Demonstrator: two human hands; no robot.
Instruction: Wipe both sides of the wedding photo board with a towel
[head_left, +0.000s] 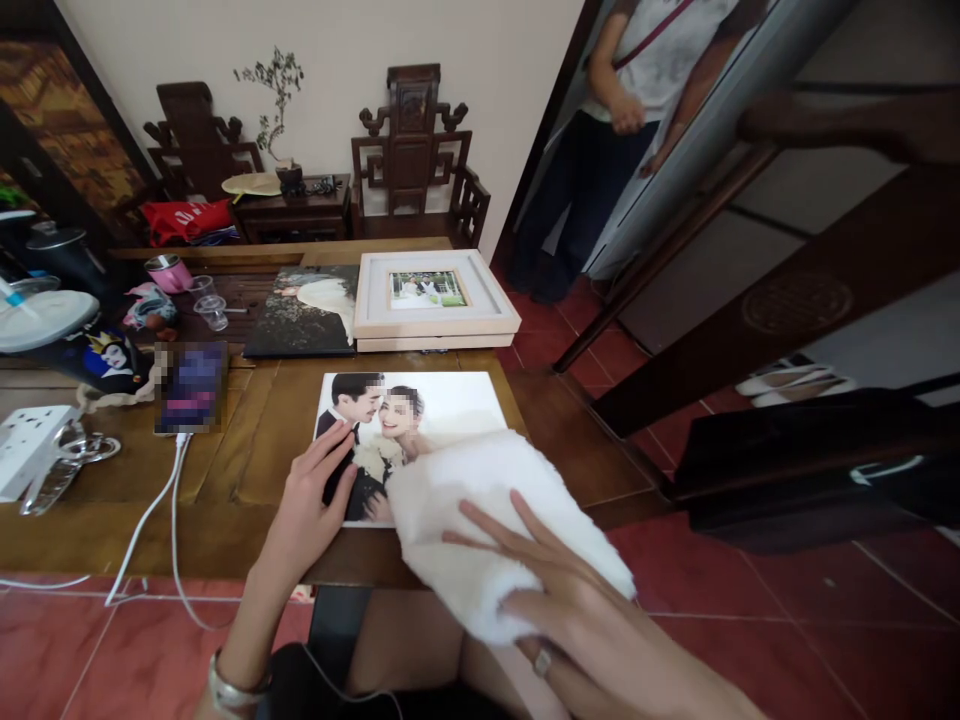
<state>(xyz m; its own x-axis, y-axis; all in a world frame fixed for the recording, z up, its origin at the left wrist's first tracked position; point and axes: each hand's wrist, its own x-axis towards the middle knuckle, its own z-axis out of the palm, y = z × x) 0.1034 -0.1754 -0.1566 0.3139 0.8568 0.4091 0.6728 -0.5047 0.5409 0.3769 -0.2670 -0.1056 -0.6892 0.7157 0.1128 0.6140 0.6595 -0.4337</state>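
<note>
Our L hand (311, 500) lies flat, fingers open, on glossy wedding photo panel (450, 405); R hand (547, 590) presses open-palmed on fluffy white cloth (465, 500) atop it.

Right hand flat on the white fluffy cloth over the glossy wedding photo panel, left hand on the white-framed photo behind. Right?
No. Head view: the left hand rests on the glossy wedding photo panel, near its left edge, not the white-framed photo behind. Right hand on the white fluffy cloth is correct.
</note>
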